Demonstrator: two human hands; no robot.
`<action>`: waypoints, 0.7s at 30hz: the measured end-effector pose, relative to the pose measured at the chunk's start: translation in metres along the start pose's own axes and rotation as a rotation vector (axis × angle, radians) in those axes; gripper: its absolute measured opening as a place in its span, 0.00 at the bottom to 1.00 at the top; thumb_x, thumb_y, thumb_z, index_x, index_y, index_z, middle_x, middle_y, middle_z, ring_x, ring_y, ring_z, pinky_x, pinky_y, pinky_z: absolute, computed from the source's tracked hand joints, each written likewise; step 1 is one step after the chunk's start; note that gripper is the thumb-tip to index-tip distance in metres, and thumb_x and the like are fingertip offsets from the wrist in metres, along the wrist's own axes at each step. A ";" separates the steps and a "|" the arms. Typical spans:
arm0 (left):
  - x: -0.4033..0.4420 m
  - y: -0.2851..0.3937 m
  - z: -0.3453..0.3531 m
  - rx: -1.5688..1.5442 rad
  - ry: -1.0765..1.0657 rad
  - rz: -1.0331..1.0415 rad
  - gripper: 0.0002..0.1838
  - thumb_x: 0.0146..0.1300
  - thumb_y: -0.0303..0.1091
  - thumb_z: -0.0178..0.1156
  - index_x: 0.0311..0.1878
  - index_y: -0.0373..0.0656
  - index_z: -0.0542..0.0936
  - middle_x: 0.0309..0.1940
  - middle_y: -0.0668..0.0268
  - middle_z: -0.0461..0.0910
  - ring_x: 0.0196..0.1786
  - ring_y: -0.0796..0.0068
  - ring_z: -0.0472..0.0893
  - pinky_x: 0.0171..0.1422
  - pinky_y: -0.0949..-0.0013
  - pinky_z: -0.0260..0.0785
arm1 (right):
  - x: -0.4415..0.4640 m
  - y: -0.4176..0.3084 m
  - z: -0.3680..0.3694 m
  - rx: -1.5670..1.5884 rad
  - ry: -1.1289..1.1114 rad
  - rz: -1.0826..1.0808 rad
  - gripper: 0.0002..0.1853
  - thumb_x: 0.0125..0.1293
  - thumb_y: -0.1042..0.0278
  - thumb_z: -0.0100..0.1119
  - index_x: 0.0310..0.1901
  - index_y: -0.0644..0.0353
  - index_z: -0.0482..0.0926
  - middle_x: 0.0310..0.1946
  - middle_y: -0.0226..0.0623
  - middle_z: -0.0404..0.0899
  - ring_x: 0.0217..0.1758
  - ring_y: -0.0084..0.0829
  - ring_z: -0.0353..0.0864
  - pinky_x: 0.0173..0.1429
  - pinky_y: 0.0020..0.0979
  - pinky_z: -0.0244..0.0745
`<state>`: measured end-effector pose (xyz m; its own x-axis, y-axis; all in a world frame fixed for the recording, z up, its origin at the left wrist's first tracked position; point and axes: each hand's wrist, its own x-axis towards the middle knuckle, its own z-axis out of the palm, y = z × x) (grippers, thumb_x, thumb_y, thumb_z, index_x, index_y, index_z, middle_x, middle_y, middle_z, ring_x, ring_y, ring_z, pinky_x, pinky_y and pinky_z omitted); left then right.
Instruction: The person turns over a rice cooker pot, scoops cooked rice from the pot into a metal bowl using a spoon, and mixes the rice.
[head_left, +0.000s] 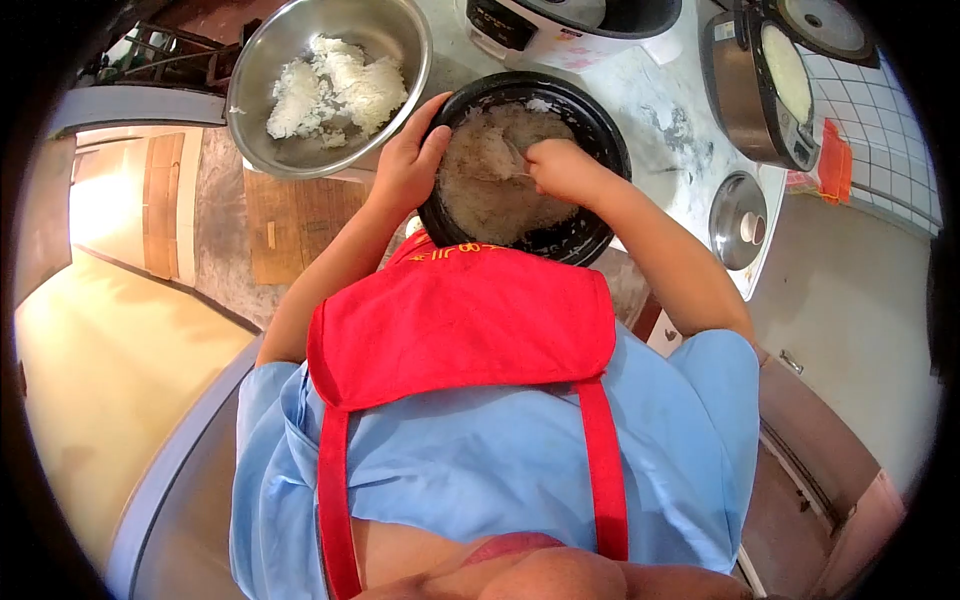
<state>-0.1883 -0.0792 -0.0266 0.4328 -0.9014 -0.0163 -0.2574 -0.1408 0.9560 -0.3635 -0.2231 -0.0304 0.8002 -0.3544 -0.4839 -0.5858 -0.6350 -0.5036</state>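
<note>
A black rice cooker inner pot (597, 120) holds cooked rice (500, 205), just in front of my body. My left hand (408, 165) grips its left rim, fingers along the outside and thumb near the edge. Inside the pot, my right hand (562, 170) is closed around the handle of what looks like a spoon (516, 158), mostly hidden by the fingers and rice. The spoon's end is in the rice near the pot's middle. Beside the pot on the left stands a steel bowl (250, 120) with clumps of white rice (340, 88) in it.
A white rice cooker (570, 45) stands open behind the pot. At the right is a brown rice cooker (742, 90) with its lid up and pale contents. A steel lid (738, 220) lies near the table's right edge. An orange-red bag (835, 162) sits beyond the brown cooker.
</note>
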 end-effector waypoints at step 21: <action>0.001 0.004 0.000 0.050 0.015 0.055 0.21 0.64 0.36 0.50 0.61 0.47 0.68 0.48 0.53 0.77 0.52 0.56 0.76 0.56 0.65 0.65 | -0.013 -0.014 0.015 -0.101 0.201 -0.128 0.08 0.54 0.72 0.49 0.30 0.67 0.77 0.30 0.56 0.78 0.35 0.55 0.79 0.41 0.48 0.74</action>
<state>-0.1890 -0.0810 -0.0232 0.4295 -0.9022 0.0406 -0.3241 -0.1120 0.9394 -0.3676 -0.1992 -0.0272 0.8824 -0.3895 -0.2638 -0.4703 -0.7450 -0.4730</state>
